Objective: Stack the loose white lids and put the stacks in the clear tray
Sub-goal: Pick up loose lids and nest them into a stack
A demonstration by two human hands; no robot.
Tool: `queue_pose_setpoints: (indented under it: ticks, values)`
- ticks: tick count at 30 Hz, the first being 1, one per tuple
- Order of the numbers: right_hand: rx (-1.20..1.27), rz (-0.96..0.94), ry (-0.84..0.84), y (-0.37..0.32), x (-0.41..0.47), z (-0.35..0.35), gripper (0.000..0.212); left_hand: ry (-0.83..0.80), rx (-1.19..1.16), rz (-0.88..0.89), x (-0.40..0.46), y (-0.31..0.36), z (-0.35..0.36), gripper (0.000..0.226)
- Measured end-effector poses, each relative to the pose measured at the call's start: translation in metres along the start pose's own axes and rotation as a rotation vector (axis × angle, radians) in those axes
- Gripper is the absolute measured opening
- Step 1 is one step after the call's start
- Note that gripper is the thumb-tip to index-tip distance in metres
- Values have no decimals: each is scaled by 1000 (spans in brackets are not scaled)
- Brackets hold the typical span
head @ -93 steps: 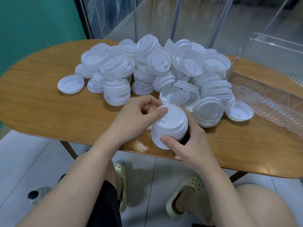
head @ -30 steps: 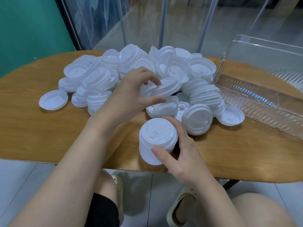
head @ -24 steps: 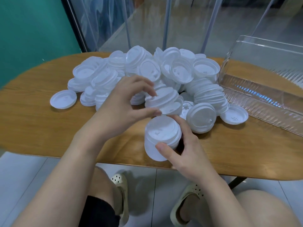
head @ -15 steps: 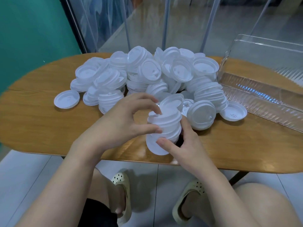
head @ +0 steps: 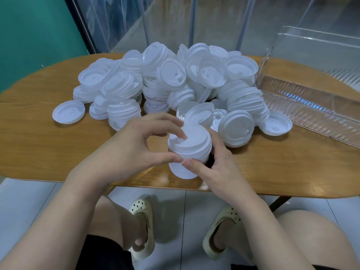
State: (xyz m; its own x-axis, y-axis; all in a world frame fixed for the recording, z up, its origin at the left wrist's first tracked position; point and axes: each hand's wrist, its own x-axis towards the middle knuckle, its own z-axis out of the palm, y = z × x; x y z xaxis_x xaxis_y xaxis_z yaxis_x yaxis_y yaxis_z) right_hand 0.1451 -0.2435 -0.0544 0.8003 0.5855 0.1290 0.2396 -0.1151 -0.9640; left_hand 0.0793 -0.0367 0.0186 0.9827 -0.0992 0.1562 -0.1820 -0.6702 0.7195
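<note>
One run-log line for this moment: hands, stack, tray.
left hand: grips top of lid stack | right hand: holds stack's side | clear tray: no lids visible | loose lid pile: on table

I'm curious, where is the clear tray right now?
In the head view the tray lies on the table's far right, beside the lid pile.

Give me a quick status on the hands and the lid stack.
Left hand and right hand both gripping the lid stack at the table's near edge. Clear tray holds no lids. Loose pile between, nothing blocking.
</note>
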Motion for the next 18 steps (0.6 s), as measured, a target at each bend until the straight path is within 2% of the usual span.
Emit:
queue_pose_setpoints:
  ticks: [6, 18]
  values:
    - [-7, 22, 17, 7, -1, -1, 95, -19, -67, -28, -2, -2, -2, 26]
    - [5, 2, 8, 7, -1, -1, 96, -31, -268, -46, 5, -10, 3, 23]
